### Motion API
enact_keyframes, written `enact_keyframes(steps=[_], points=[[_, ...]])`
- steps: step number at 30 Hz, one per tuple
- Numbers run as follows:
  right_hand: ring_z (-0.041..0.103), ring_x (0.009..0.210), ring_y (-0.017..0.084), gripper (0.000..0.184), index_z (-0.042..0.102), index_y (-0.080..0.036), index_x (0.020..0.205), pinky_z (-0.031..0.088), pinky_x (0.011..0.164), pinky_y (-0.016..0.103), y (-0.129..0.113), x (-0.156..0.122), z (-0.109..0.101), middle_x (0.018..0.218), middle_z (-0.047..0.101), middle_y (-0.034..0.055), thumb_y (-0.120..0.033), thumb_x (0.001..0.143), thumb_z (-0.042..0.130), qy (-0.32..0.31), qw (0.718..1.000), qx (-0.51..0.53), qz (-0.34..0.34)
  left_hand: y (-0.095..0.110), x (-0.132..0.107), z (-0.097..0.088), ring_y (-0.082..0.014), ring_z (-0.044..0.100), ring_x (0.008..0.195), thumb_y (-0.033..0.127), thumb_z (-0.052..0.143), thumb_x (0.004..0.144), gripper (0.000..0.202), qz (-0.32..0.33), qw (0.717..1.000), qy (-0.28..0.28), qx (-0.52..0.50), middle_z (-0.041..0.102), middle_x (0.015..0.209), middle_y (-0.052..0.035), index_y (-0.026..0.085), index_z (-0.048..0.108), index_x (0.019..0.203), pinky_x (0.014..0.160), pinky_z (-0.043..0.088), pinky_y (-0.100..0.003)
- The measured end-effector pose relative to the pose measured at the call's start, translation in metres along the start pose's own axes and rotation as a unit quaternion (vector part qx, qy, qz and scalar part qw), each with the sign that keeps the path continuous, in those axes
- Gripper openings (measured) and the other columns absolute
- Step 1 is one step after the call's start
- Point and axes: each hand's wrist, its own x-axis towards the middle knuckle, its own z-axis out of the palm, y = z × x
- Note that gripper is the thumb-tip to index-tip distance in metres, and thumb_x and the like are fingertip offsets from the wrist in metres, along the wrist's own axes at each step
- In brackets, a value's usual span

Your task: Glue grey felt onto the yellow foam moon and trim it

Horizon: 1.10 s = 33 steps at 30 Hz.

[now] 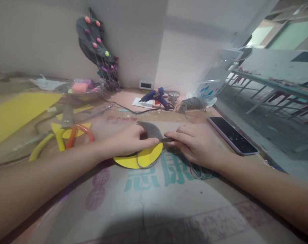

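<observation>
My left hand (127, 139) grips a crescent cut from yellow card (133, 162), its thumb lying across the top. Grey yarn wrapping (154, 130) covers the far part of the crescent, and a loose strand loops over the yellow face. To the right, the fingers of my right hand (192, 142) pinch a bunch of grey yarn (168, 139) close to the crescent's tip. More of the yarn trails below that hand onto the printed cardboard (149, 203). The far side of the crescent is partly hidden by my left hand.
Scissors with orange handles (74, 135) and a yellow-handled tool (41, 147) lie left. A blue glue gun (156, 96), a grey yarn skein (193, 104) and a small clock (146, 84) are behind. A phone (232, 135) lies right. A decorated grey crescent (93, 40) leans against the wall.
</observation>
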Motion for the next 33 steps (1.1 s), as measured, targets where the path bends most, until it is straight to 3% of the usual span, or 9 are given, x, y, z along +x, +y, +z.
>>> enact_keyframes(steps=[3, 6, 11, 18, 24, 27, 31, 33], points=[[0.052, 0.068, 0.017, 0.025, 0.064, -0.013, 0.107, 0.035, 0.06, 0.028, -0.001, -0.001, -0.002, 0.077, 0.063, 0.0068, -0.023, 0.092, 0.047, -0.012, 0.999, 0.017, 0.032, 0.0, -0.001, -0.001, -0.0173, 0.061, 0.073, 0.049, 0.049, 0.082, 0.041, -0.013, 1.0, 0.004, 0.013, 0.071, 0.084, -0.0021, 0.016, 0.069, 0.093, 0.062, 0.043, -0.024], [0.054, 0.067, 0.015, 0.024, 0.064, -0.014, 0.098, 0.038, 0.06, 0.027, -0.006, 0.001, -0.003, 0.077, 0.064, 0.0054, -0.034, 0.086, 0.059, -0.022, 0.99, 0.079, 0.113, -0.001, -0.001, 0.0, -0.0172, 0.06, 0.069, 0.05, 0.049, 0.081, 0.042, -0.027, 0.999, 0.008, 0.026, 0.07, 0.079, -0.0027, 0.015, 0.07, 0.09, 0.058, 0.041, -0.024], [0.052, 0.056, 0.011, 0.017, 0.063, -0.018, 0.075, 0.037, 0.048, 0.021, -0.013, 0.015, 0.003, 0.064, 0.06, -0.0003, -0.033, 0.082, 0.064, -0.028, 0.933, 0.24, 0.266, -0.001, 0.0, 0.001, -0.0164, 0.06, 0.069, 0.049, 0.048, 0.081, 0.04, -0.012, 1.0, 0.016, 0.022, 0.069, 0.08, -0.0027, 0.015, 0.069, 0.088, 0.057, 0.041, -0.024], [0.044, 0.05, 0.009, 0.019, 0.059, -0.017, 0.068, 0.034, 0.044, 0.019, -0.014, 0.024, 0.013, 0.055, 0.05, -0.0032, -0.028, 0.082, 0.057, -0.08, 0.866, 0.366, 0.331, -0.003, 0.0, 0.002, -0.0142, 0.055, 0.06, 0.049, 0.05, 0.079, 0.038, -0.029, 0.998, 0.03, 0.053, 0.063, 0.065, -0.0008, 0.015, 0.068, 0.079, 0.052, 0.036, -0.023], [0.046, 0.055, 0.009, 0.004, 0.058, -0.017, 0.076, 0.036, 0.047, 0.02, -0.018, 0.018, 0.016, 0.062, 0.051, -0.0034, -0.02, 0.08, 0.056, -0.084, 0.882, 0.353, 0.301, 0.002, 0.0, 0.002, -0.0144, 0.054, 0.059, 0.049, 0.051, 0.078, 0.037, -0.039, 0.997, 0.032, 0.064, 0.06, 0.06, -0.0003, 0.016, 0.067, 0.073, 0.052, 0.035, -0.023], [0.05, 0.057, 0.01, 0.01, 0.061, -0.017, 0.082, 0.039, 0.049, 0.021, -0.014, 0.017, 0.012, 0.065, 0.056, -0.0014, -0.023, 0.084, 0.054, -0.078, 0.893, 0.336, 0.288, 0.003, 0.001, 0.002, -0.015, 0.056, 0.06, 0.052, 0.05, 0.079, 0.04, -0.055, 0.995, 0.038, 0.07, 0.062, 0.062, -0.0007, 0.016, 0.067, 0.074, 0.054, 0.037, -0.023], [0.06, 0.073, 0.015, 0.023, 0.062, -0.015, 0.102, 0.046, 0.062, 0.026, -0.002, 0.012, 0.003, 0.085, 0.067, 0.0044, -0.031, 0.091, 0.05, 0.005, 0.944, 0.246, 0.218, 0.002, 0.001, 0.001, -0.0159, 0.061, 0.075, 0.049, 0.05, 0.081, 0.037, -0.018, 0.999, 0.023, 0.016, 0.07, 0.086, -0.0002, 0.019, 0.068, 0.094, 0.063, 0.042, -0.022], [0.061, 0.082, 0.017, 0.026, 0.06, -0.014, 0.111, 0.046, 0.069, 0.028, 0.005, 0.007, 0.001, 0.096, 0.068, 0.0075, -0.029, 0.092, 0.049, 0.04, 0.967, 0.192, 0.164, 0.001, 0.0, 0.0, -0.0151, 0.06, 0.069, 0.051, 0.049, 0.081, 0.039, -0.034, 0.999, 0.018, 0.029, 0.069, 0.081, -0.0004, 0.017, 0.068, 0.089, 0.059, 0.04, -0.022]])
